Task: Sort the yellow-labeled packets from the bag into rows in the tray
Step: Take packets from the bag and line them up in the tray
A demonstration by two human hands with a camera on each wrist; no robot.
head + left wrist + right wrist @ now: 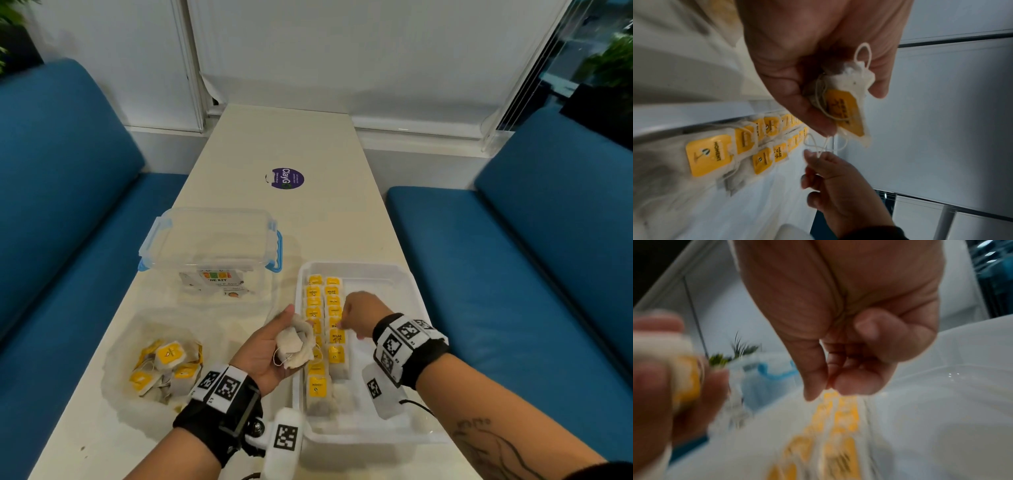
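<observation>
Head view, lower centre: left hand [265,356] gripping bunched packets [295,344]; right hand [359,317] pinching string [818,147] over tray [404,284], rows [325,329] labelled "RELAX", "MOMENT"; bag [120,346] lower left.

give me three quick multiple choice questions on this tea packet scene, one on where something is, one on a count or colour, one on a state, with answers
1. Where does the bag of loose packets lie?
A. left of the tray
B. inside the tray
C. on the sofa

2. How many rows of packets are in the tray?
A. one
B. two
C. four

3. What is the left hand doing?
A. lying flat on the table
B. holding packets
C. gripping the box lid

Answers: 1 A, the head view shows it left of the tray. 2 B, two yellow rows show. 3 B, its fingers curl round packets.
</observation>
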